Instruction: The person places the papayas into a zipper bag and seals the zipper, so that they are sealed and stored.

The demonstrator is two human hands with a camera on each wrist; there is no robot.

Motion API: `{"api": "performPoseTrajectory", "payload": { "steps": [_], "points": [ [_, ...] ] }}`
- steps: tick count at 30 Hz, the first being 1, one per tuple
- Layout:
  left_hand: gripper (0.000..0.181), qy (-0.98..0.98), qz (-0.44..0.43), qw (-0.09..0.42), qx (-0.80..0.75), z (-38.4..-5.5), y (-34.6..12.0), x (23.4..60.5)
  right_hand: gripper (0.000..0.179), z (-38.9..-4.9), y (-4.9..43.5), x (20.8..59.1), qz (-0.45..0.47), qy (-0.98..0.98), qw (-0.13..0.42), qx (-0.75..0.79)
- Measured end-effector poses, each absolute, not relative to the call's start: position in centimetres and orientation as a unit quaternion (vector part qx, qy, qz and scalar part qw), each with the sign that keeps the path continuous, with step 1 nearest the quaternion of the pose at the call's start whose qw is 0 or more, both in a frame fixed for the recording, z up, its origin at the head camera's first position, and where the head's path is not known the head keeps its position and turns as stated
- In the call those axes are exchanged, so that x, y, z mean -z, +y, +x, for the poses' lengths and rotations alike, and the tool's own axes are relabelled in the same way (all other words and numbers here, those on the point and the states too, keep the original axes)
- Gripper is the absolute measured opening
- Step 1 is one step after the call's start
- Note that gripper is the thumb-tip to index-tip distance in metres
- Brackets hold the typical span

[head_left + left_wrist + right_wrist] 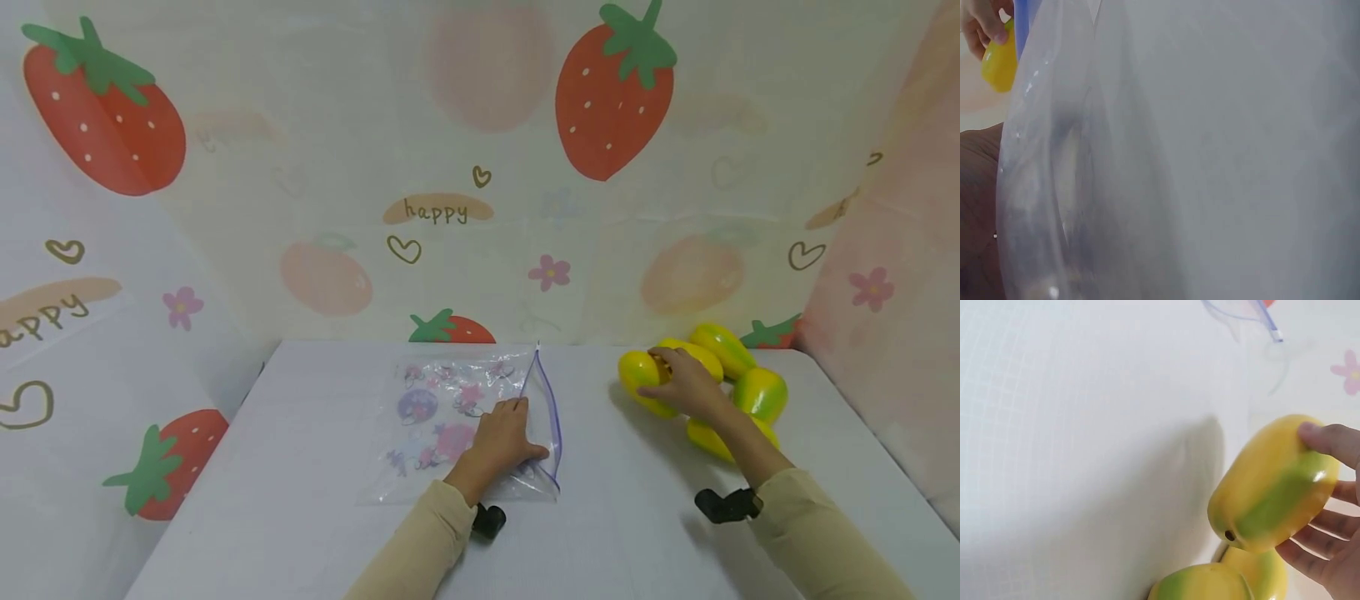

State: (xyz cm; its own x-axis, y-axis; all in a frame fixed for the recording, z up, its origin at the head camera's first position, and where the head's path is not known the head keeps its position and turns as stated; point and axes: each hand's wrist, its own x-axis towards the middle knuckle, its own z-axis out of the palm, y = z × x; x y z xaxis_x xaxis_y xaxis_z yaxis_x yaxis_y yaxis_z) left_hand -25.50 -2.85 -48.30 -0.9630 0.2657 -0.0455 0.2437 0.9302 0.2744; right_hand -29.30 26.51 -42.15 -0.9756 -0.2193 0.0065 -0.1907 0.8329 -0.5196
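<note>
One mango point(637, 377) fills right-hand grip point(688, 385), tabletop point(600, 483) parting it from bag edge point(556, 408), left hand point(501, 435) spread

My head view is looking forward and down from farthest back, covering the table point(285, 508), the wall point(337, 150), the left hand point(501, 435) and the right hand point(688, 385). My left-wrist view is sitting closest: the bag point(1032, 156) is filling much of its left part, the table its right, and I'm seeing everything turned sideways. My right-wrist view is facing the mango point(1272, 487) from near by, also turned sideways, with the table lying at left and the wall at right. All 3 views are sharing the mango, the right hand and the bag's zip point(558, 425); I'm also catching the pink flower point(550, 272) in 2 of them, head and right wrist.
</note>
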Motion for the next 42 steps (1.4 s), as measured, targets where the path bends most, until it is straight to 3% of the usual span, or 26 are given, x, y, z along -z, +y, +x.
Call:
{"api": "performPoseTrajectory", "payload": {
  "steps": [26,42],
  "points": [
    [0.09,0.982,0.123,0.05,-0.136,-25.6,-2.8,48.3,0.072,-29.7,22.9,41.3,-0.127,0.942,0.041,0.309],
    [0.089,0.98,0.122,0.065,-0.143,-25.9,-2.8,48.4,0.075,-29.9,19.7,41.4,-0.081,0.93,0.081,0.349]
  ]
}}
